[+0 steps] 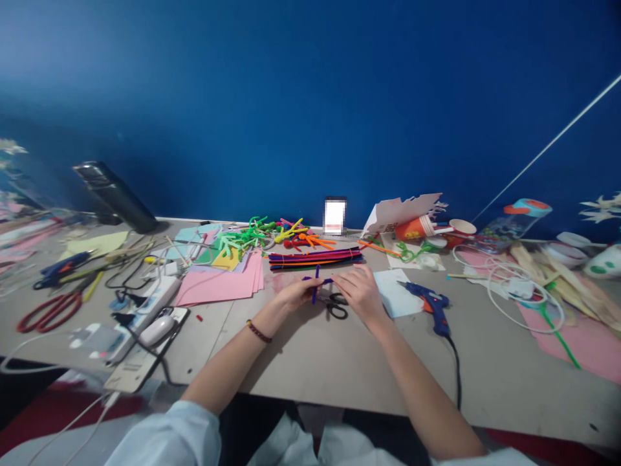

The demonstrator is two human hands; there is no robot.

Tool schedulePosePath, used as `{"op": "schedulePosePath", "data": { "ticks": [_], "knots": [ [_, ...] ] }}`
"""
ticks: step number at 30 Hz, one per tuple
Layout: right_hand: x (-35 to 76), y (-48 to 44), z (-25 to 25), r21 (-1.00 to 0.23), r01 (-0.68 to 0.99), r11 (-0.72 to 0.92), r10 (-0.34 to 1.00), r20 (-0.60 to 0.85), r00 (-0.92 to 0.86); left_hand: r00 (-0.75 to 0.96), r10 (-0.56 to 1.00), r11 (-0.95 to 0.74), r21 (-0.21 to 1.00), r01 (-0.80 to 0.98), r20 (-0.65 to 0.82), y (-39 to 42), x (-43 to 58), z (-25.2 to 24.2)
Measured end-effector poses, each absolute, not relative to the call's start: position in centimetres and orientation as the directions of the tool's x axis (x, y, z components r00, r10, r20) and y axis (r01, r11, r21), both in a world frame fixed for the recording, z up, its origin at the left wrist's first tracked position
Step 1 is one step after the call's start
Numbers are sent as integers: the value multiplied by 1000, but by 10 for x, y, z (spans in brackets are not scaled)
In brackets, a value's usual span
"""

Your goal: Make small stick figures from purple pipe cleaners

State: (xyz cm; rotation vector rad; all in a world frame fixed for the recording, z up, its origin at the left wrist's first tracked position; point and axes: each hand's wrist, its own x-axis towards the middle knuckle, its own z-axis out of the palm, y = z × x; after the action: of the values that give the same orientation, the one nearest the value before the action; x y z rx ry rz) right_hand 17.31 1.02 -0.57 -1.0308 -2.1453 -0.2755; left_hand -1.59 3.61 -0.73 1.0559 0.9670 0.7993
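My left hand (298, 294) pinches a purple pipe cleaner (316, 285) where its pieces cross; one piece stands roughly upright and another runs sideways. The sideways piece reaches my right hand (359, 291), whose fingers are closed at its end. Under and between the hands lies a pair of black-handled scissors (336, 312) on the table, partly covered by the fingers. Just beyond them is a bundle of pipe cleaners (315, 259) in purple, orange, red and dark colours. A beaded bracelet (259, 331) circles my left wrist.
A blue glue gun (431, 303) lies to the right, its cord hanging over the front edge. At left are pink paper (220, 285), a power strip (145, 317), a phone (140, 362) and red-handled scissors (51, 312). Bent green pipe cleaners (242, 239) lie behind; a lit screen (334, 215) stands by the wall.
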Motion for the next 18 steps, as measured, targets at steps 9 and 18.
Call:
{"op": "schedulePosePath", "data": {
  "ticks": [9, 18],
  "knots": [
    [165, 12, -13, -708, 640, 300, 952, 267, -152, 385, 903, -333, 878, 343, 192, 35, -20, -3],
    [172, 11, -12, -960, 256, -116, 944, -186, -271, 479, 823, -494, 800, 341, 305, 28, -18, 3]
  ]
}}
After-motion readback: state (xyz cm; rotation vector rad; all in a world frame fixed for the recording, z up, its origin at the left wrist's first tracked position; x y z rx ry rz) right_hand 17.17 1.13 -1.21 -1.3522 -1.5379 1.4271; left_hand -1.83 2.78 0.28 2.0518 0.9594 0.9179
